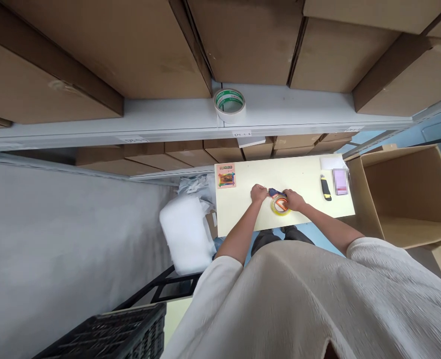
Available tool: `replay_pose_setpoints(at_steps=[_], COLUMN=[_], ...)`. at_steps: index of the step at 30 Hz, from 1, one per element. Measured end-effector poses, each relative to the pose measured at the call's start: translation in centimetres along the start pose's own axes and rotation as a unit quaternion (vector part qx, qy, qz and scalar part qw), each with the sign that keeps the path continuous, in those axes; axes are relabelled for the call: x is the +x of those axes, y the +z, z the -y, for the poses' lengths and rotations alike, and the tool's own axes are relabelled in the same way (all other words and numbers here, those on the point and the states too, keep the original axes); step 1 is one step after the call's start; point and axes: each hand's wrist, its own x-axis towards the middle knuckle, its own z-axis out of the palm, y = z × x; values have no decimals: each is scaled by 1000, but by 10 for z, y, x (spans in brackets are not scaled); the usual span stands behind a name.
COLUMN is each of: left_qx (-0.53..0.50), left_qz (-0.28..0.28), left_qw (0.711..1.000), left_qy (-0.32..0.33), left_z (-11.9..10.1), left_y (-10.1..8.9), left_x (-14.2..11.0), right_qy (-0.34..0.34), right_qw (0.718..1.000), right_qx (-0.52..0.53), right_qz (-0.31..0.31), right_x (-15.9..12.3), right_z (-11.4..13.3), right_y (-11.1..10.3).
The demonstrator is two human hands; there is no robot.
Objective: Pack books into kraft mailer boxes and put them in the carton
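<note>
Over the pale table [250, 214], my right hand [294, 199] grips a tape dispenser [276, 192] with a dark blue head and an orange core. Its roll of clear yellowish tape [281, 211] hangs toward my body. My left hand [258, 193] is closed just left of the dispenser's head, fingertips close to it. Whatever those fingers pinch is too small to make out. A pink card or booklet [226, 176] with a colourful picture lies at the table's left end. To the right lie a black and yellow box cutter [325, 188] and a purple packet [341, 181].
Ahead, a grey shelf [298, 107] holds several cardboard boxes [250, 45] and a white tape roll [229, 105]. An open carton [414, 194] stands right of the table. White foam wrap [187, 234] is at the left. A black crate [123, 329] sits lower left.
</note>
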Motion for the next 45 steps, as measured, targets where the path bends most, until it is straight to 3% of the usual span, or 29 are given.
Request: replay_pose_setpoints(at_steps=[6,11,14,20,25,30,39,45], left_qx=[2,-92,-137,-123,-72,-64,-102,-80], left_qz=[-18,-10,-5,7,-6,-9,-3,-17], left_qw=[1000,994,987,990,995,996,993,995], left_qy=[23,56,84,75,63,61,54,56], left_z=[-2,-7,-11,-16,-19,-17,-24,-36], left_y=[-5,-14,-19,-24,-27,-32,-33,-35], left_x=[-3,-8,-11,-16,-20,-24,-23,-18], right_qy=[10,-27,-54,-95,-63,-99,-134,-114], right_qw=[998,980,971,975,971,960,971,981], right_qx=[47,197,231,194,226,260,196,154], right_qz=[-27,-31,-25,-45,-52,-11,-10,-41], right_x=[9,15,15,3,-4,-5,-18,-22], right_z=[5,-4,-10,0,3,-2,-9,-16], right_y=[-3,-12,-23,-43,-42,-40,-45,-59])
